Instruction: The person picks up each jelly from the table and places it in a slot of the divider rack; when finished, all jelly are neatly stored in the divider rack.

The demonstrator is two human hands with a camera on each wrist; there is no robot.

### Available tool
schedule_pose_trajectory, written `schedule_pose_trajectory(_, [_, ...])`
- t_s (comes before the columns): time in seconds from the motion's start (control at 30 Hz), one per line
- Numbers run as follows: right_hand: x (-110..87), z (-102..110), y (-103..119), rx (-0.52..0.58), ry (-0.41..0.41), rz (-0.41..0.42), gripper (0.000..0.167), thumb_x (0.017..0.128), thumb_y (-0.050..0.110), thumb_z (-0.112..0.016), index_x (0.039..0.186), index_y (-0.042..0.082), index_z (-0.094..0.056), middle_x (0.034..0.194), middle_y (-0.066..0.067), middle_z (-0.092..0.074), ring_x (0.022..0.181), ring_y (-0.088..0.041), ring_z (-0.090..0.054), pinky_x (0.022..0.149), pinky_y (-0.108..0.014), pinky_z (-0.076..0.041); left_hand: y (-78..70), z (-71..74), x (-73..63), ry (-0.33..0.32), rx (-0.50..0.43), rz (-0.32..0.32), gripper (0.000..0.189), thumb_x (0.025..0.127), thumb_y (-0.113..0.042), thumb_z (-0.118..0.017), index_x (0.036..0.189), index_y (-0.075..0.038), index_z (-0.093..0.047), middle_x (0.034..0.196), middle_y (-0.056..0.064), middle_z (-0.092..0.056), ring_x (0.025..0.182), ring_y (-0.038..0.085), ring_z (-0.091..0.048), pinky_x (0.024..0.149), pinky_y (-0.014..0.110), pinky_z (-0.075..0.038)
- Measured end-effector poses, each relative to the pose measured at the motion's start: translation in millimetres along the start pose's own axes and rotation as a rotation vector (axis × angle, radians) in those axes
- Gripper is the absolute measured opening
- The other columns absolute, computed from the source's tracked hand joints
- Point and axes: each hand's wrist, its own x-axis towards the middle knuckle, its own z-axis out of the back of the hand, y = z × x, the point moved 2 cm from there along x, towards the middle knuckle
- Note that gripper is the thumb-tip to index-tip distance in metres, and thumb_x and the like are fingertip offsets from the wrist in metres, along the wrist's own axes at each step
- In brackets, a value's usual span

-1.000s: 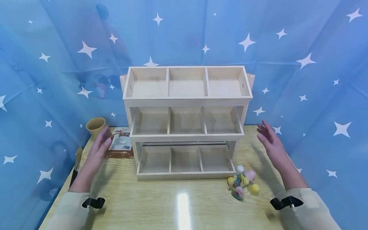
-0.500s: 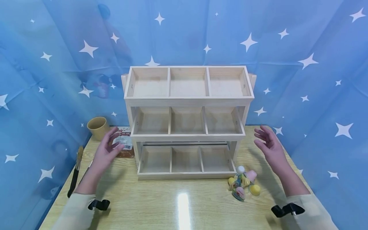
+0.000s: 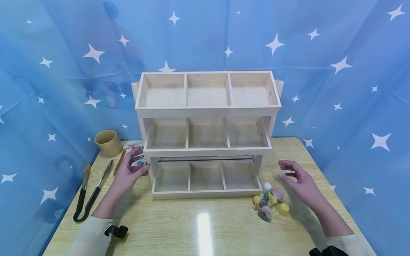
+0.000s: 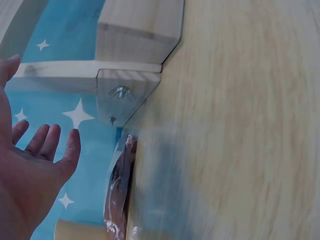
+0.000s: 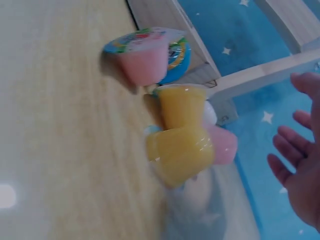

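Note:
A pale wooden three-tier rack (image 3: 206, 153), each tier split into three bare compartments, stands mid-table in the head view. Off its lower left side hovers my left hand (image 3: 128, 172), fingers loosely bent around nothing, overlapping a flat packet (image 3: 134, 143) behind it. My right hand (image 3: 299, 183) is held in the air to the right of the rack, also holding nothing. Just left of it, by the rack's front right corner, lies a pile of small jelly cups. The right wrist view shows yellow jelly cups (image 5: 180, 155) and a pink jelly cup (image 5: 145, 65) with a printed lid.
Black-handled tongs (image 3: 91, 199) lie along the table's left edge. Behind them stands a tan cup (image 3: 109, 144). A blue star-patterned curtain (image 3: 205, 35) hangs at the back and both sides. The wooden table (image 3: 173, 227) extends in front of the rack.
Both hands have lowered; the left has also moved right, closer to the rack, uncovering the tongs. The right has come nearer the jelly cups. Rack and jelly cups have stayed in place.

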Motion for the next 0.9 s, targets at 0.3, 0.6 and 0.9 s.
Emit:
schedule_pose_trajectory(0.3, [-32.5, -1, 0, -0.029, 0.038, 0.017, 0.042, 0.106, 0.007, -0.075, 0.146, 0.003, -0.060, 0.134, -0.012, -0.063, 0.117, -0.004, -0.059, 0.093, -0.015, -0.052, 9.2, -10.1, -0.6, 0.049, 0.005, 0.090, 0.080, 0.105, -0.012, -0.079, 0.168, -0.003, -0.031, 0.159, 0.026, -0.046, 0.143, 0.045, -0.052, 0.109, 0.024, -0.052])
schedule_pose_trajectory(0.6, [-58.5, 2, -2, -0.043, 0.084, 0.020, 0.029, 0.100, 0.002, -0.080, 0.127, 0.002, -0.067, 0.116, -0.012, -0.067, 0.098, -0.011, -0.064, 0.083, -0.022, -0.055, 10.9, -18.3, -2.6, 0.052, 0.007, 0.112, 0.068, 0.105, -0.014, -0.078, 0.161, -0.002, -0.042, 0.144, 0.029, -0.058, 0.129, 0.044, -0.064, 0.097, 0.021, -0.058])
schedule_pose_trajectory(0.9, [-74.5, -3, -9, -0.016, 0.158, 0.023, 0.030, 0.094, 0.003, -0.086, 0.119, 0.010, -0.071, 0.104, -0.006, -0.067, 0.090, -0.019, -0.061, 0.074, -0.026, -0.054, 8.3, -19.9, -3.1, 0.028, 0.045, 0.101, 0.048, 0.106, -0.015, -0.077, 0.147, -0.001, -0.057, 0.130, 0.020, -0.066, 0.117, 0.020, -0.066, 0.094, 0.020, -0.057])
